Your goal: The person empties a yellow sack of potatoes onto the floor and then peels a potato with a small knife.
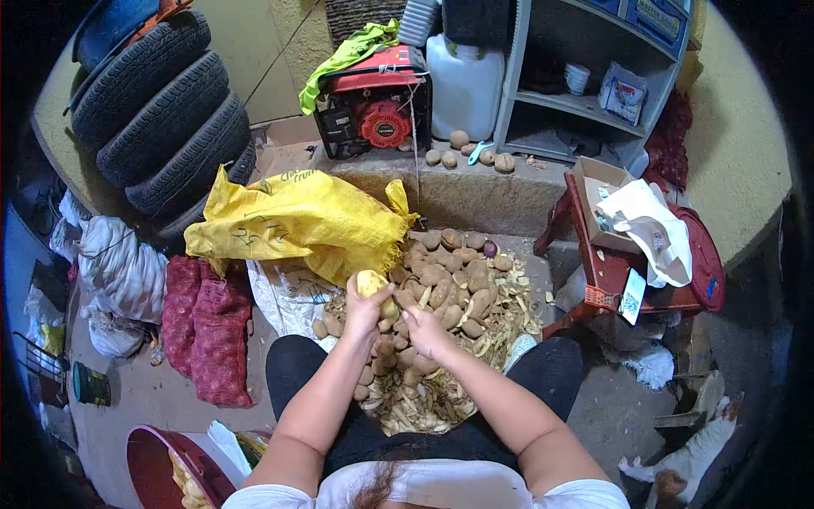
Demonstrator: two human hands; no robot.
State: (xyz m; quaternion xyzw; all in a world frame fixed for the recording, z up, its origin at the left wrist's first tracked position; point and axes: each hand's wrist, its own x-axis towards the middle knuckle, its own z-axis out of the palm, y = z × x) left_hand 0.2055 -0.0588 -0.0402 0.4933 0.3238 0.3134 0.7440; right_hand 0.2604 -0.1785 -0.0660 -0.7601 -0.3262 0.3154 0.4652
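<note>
My left hand [363, 312] is wrapped round a mostly peeled, pale yellow potato [370, 282], held up over the pile. Close beside it, my right hand [427, 331] is closed, its fingertips near the lower side of that potato. What sits inside the right hand is hidden. Below both hands lies a heap of unpeeled brown potatoes [449, 276], and loose peelings [428, 407] cover the floor between my knees.
A yellow sack [297, 216] lies behind the pile, left of centre. Red mesh bags [220, 339] stand on the left. A maroon tub [182, 450] holds peeled potatoes. On the right are a red stool [610, 276] and a cat [699, 454]. A light-blue peeler [480, 152] rests on the ledge.
</note>
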